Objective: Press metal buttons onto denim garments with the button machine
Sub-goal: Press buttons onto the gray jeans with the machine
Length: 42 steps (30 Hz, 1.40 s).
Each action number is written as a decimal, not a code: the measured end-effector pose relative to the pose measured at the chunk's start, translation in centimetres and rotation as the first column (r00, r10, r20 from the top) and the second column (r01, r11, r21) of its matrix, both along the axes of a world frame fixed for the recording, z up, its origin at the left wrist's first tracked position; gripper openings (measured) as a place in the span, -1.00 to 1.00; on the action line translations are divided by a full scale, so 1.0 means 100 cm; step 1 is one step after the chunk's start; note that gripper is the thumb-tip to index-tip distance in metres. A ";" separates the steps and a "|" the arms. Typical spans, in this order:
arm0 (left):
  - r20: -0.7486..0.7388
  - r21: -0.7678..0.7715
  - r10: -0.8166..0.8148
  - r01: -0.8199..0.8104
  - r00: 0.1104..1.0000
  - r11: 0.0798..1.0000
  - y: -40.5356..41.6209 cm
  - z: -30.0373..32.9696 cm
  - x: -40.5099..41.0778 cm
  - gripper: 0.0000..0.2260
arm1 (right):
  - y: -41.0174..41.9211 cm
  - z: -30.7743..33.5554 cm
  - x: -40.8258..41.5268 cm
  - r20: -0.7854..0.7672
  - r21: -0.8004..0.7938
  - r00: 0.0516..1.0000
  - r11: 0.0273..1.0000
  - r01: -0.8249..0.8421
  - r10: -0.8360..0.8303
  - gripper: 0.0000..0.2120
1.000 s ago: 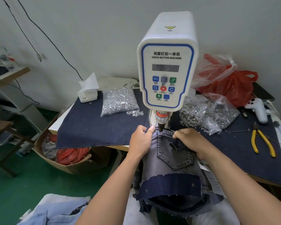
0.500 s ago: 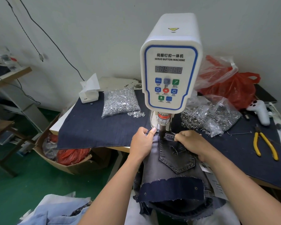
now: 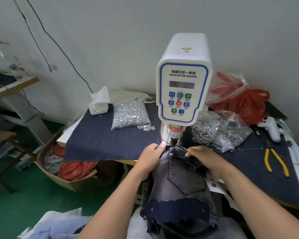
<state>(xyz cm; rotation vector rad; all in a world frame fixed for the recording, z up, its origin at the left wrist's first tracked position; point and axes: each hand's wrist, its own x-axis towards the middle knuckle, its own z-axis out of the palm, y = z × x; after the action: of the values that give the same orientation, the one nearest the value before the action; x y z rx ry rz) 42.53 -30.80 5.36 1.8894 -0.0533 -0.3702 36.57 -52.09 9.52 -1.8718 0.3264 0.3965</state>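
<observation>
My left hand (image 3: 149, 156) and right hand (image 3: 205, 160) pinch the denim garment (image 3: 181, 180) beneath the button machine (image 3: 183, 87). It looks soft and floppy. I'd grip near the pocket corner.

Grey denim garment (image 3: 178, 171), pocket up, lies bunched under the white button machine (image 3: 183, 80) head.

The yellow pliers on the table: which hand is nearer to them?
Right. The right hand grips the denim garment left of the yellow pliers; the left hand is farther, beyond the garment.
</observation>
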 end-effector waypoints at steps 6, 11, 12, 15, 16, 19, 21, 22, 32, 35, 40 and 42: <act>-0.233 -0.240 -0.285 0.229 0.930 0.943 0.017 0.014 -0.008 -0.55 | -0.001 0.009 -0.005 0.000 -0.018 0.964 0.964 -0.264 0.264 -0.68; -0.238 -0.292 -0.478 0.407 0.845 0.866 0.020 0.030 -0.023 -0.57 | 0.008 0.017 -0.005 0.062 -0.153 0.893 0.888 -0.433 0.446 -0.70; -0.235 -0.264 -0.507 0.448 0.829 0.854 0.024 0.034 -0.025 -0.55 | 0.007 0.019 -0.007 0.054 -0.095 0.885 0.884 -0.457 0.463 -0.74; -0.271 0.073 -0.650 0.689 0.710 0.721 0.038 0.044 -0.026 -0.52 | -0.005 0.016 -0.015 0.032 0.089 0.892 0.887 -0.453 0.452 -0.64; -0.303 0.227 -0.681 0.745 0.666 0.627 0.041 0.047 -0.024 -0.55 | -0.008 0.013 -0.019 0.013 0.135 0.893 0.884 -0.448 0.450 -0.57; -0.333 0.466 -0.711 0.764 0.619 0.447 0.044 0.053 -0.018 -0.63 | -0.018 -0.001 -0.027 -0.004 0.303 0.924 0.881 -0.364 0.383 -0.47; -0.283 0.494 -0.705 0.729 0.650 0.474 0.049 0.054 -0.014 -0.62 | -0.029 -0.005 -0.029 0.022 0.361 0.955 0.889 -0.282 0.294 -0.55; -0.247 0.470 -0.690 0.707 0.680 0.528 0.054 0.053 -0.012 -0.63 | -0.035 -0.007 -0.030 0.038 0.355 0.965 0.900 -0.255 0.258 -0.57; -0.099 -0.259 -0.664 0.625 0.741 0.737 0.031 0.040 -0.024 -0.60 | 0.001 0.028 -0.037 0.210 -0.035 0.865 0.888 -0.459 0.456 -0.44; -0.099 -0.152 -0.650 0.634 0.754 0.759 0.030 0.053 -0.025 -0.73 | 0.010 0.028 -0.034 0.250 -0.024 0.869 0.900 -0.436 0.427 -0.72; -0.230 0.294 -0.718 0.751 0.656 0.592 0.049 0.063 -0.021 -0.70 | -0.005 0.010 -0.032 0.058 0.348 0.965 0.901 -0.260 0.256 -0.90; -0.185 0.286 -0.726 0.743 0.662 0.605 0.054 0.058 -0.018 -0.79 | -0.007 0.005 -0.030 0.005 0.381 0.969 0.896 -0.229 0.246 -0.80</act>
<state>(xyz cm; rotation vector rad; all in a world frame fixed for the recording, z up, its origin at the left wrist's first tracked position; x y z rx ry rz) 40.71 -25.36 11.16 2.1288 -0.8180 -1.0558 33.56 -52.75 10.01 -1.5245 0.0400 0.6216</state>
